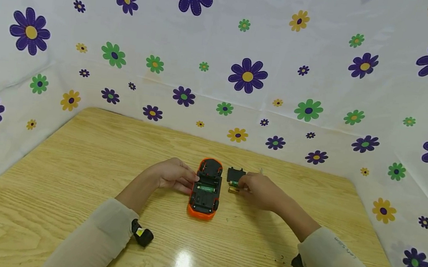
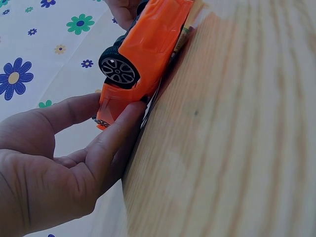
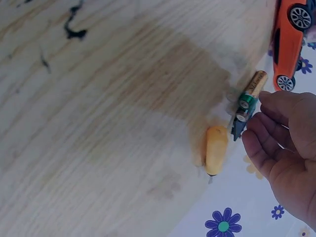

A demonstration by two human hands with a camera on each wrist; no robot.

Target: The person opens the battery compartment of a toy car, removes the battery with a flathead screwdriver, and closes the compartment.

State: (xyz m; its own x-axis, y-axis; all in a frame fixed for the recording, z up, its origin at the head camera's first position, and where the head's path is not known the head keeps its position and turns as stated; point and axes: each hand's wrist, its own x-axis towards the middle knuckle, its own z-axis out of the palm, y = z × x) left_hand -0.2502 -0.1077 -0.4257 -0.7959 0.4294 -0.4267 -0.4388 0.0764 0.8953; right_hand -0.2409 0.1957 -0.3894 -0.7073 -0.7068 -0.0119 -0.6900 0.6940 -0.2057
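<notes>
An orange toy car [image 1: 203, 210] lies upside down on the table, its black underside and open battery compartment facing up. One green battery [image 1: 206, 189] sits across that compartment. My left hand [image 1: 172, 175] grips the car's left side, thumb above and fingers low along the body; the left wrist view shows this hand [image 2: 64, 163] pinching one end. Right of the car, my right hand [image 1: 260, 190] bends its fingers at a gold-and-green battery [image 3: 253, 90]. Beside it lies another battery [image 1: 233, 183], partly hidden by the fingers. Just behind is the black battery cover [image 1: 235, 173].
A yellow handle with a thin metal tip [image 3: 216, 148], perhaps a screwdriver, lies near the right hand, mostly hidden in the head view. Flower-printed white cloth [image 1: 211, 81] rises behind and beside the wooden table [image 1: 78, 158]. Dark specks mark the table near the right forearm.
</notes>
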